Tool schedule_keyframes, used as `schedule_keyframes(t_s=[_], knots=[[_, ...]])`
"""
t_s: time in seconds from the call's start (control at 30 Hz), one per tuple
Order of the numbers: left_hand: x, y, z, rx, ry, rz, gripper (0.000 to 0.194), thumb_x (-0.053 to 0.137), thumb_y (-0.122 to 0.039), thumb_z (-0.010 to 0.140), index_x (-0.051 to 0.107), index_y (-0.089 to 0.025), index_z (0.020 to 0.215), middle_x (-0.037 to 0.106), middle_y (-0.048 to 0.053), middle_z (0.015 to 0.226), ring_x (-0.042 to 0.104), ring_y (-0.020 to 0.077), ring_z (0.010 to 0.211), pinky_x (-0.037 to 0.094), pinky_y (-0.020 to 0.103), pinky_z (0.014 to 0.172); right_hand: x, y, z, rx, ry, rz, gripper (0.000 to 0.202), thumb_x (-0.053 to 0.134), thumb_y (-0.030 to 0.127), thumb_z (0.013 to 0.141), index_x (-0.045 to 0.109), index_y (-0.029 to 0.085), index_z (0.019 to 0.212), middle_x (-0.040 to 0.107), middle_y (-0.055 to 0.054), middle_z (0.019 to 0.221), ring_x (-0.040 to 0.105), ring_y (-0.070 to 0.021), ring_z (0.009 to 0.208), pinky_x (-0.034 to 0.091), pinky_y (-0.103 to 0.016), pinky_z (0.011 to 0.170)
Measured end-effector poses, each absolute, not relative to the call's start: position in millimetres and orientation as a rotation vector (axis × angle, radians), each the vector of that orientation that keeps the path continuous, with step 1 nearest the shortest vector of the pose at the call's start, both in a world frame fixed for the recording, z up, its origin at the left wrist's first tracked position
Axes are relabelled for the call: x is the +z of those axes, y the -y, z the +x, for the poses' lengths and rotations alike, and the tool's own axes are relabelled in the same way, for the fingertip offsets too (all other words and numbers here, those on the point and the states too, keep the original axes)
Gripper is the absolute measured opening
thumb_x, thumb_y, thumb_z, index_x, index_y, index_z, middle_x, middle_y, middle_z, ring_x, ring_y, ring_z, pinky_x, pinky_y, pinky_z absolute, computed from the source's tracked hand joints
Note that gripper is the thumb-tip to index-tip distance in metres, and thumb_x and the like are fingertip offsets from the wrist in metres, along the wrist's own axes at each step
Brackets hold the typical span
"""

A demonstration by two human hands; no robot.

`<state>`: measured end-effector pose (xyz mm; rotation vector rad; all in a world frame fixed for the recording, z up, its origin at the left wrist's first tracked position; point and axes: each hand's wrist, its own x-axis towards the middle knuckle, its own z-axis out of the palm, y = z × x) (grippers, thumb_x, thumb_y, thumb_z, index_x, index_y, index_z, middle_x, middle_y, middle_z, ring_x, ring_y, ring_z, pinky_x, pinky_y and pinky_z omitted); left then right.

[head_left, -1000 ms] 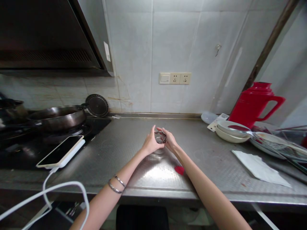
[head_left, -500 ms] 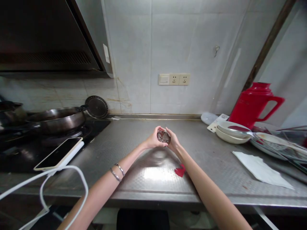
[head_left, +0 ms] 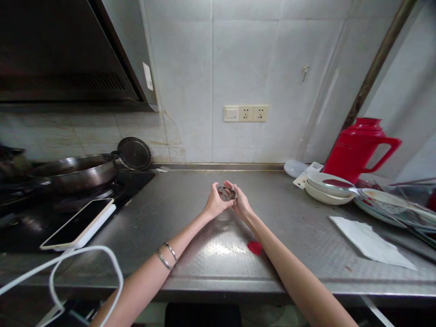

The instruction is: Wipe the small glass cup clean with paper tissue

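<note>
Above the middle of the steel counter, my left hand [head_left: 215, 203] and my right hand [head_left: 241, 203] close around a small round glass [head_left: 226, 194] from its two sides. It looks see-through, with a dark, shiny rim; its lower part is hidden by my hands. My left thumb reaches across its near side, touching the right hand. Two silver bracelets [head_left: 167, 255] circle my left forearm. A small red scrap [head_left: 254, 247] lies on the counter beside my right forearm.
Left, a steel pan [head_left: 76, 173] sits on the hob, near a phone [head_left: 78, 223] with a white cable [head_left: 116, 261]. Right stand a red thermos [head_left: 357, 150], stacked bowls [head_left: 329, 193] and a plate [head_left: 384, 202]. A white napkin [head_left: 371, 241] lies before them.
Both hands have shifted slightly left with the glass, and their grip on it has changed a little. The whole view has moved slightly.
</note>
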<state>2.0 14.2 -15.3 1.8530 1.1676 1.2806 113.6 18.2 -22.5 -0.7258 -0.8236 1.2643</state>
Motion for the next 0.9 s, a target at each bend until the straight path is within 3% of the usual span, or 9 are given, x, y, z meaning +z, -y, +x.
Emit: schedule_keyframes(t_s=[0.13,0.33,0.53,0.63,0.73,0.9], knots=[[-18.3,-11.3,4.4,1.337,-1.177,1.725,0.099,0.083,-0.033,0.053,0.027,-0.014,0.133,0.056,0.016,0.117,0.056,0.0283,0.11,0.042,0.045,0.096,-23.4,-19.9,113.8,1.204,0.835,-0.764,0.034,0.054,0.043,0.077,0.069,0.024,0.102,0.06,-0.003,0.128,0.053,-0.0218,0.12,0.044,-0.034,0.098],[-28.8,-18.3,0.3,1.079,-0.82,1.667,0.109,0.083,-0.024,0.053,0.021,-0.012,0.141,0.058,0.018,0.121,0.057,0.0273,0.112,0.041,0.045,0.099,-18.5,-24.7,131.2,1.213,0.897,-0.816,0.036,0.051,0.045,0.076,0.071,0.02,0.093,0.068,-0.007,0.115,0.06,-0.0248,0.109,0.047,-0.038,0.093],[-31.9,-19.6,1.4,1.187,-0.867,1.682,0.077,0.085,-0.028,0.05,0.048,-0.011,0.116,0.063,0.014,0.111,0.061,0.0247,0.101,0.049,0.04,0.091,-15.4,-22.1,131.2,1.27,0.945,-0.783,0.038,0.048,0.044,0.077,0.071,0.02,0.096,0.068,-0.006,0.114,0.061,-0.0243,0.109,0.047,-0.037,0.094],[-29.7,-16.1,2.0,1.242,-0.972,1.652,0.066,0.082,-0.036,0.055,0.048,-0.013,0.106,0.065,0.011,0.101,0.065,0.0205,0.086,0.054,0.036,0.076,-17.3,-21.8,124.1,1.223,0.927,-0.778,0.037,0.047,0.044,0.077,0.071,0.021,0.095,0.067,-0.006,0.117,0.059,-0.0246,0.111,0.046,-0.038,0.095],[-25.9,-12.6,2.3,1.295,-1.103,1.648,0.068,0.081,-0.041,0.056,0.042,-0.015,0.106,0.063,0.01,0.097,0.064,0.0191,0.075,0.055,0.033,0.062,-20.7,-22.4,116.5,1.171,0.898,-0.79,0.037,0.048,0.046,0.078,0.07,0.023,0.098,0.064,-0.004,0.122,0.059,-0.0236,0.112,0.045,-0.038,0.097],[-25.2,-11.6,3.9,1.41,-1.157,1.671,0.081,0.084,-0.035,0.051,0.037,-0.015,0.113,0.064,0.011,0.102,0.064,0.0227,0.092,0.051,0.04,0.084,-22.2,-22.6,112.8,1.117,0.905,-0.821,0.037,0.05,0.045,0.078,0.067,0.025,0.104,0.059,-0.001,0.129,0.055,-0.0217,0.119,0.044,-0.035,0.098]])
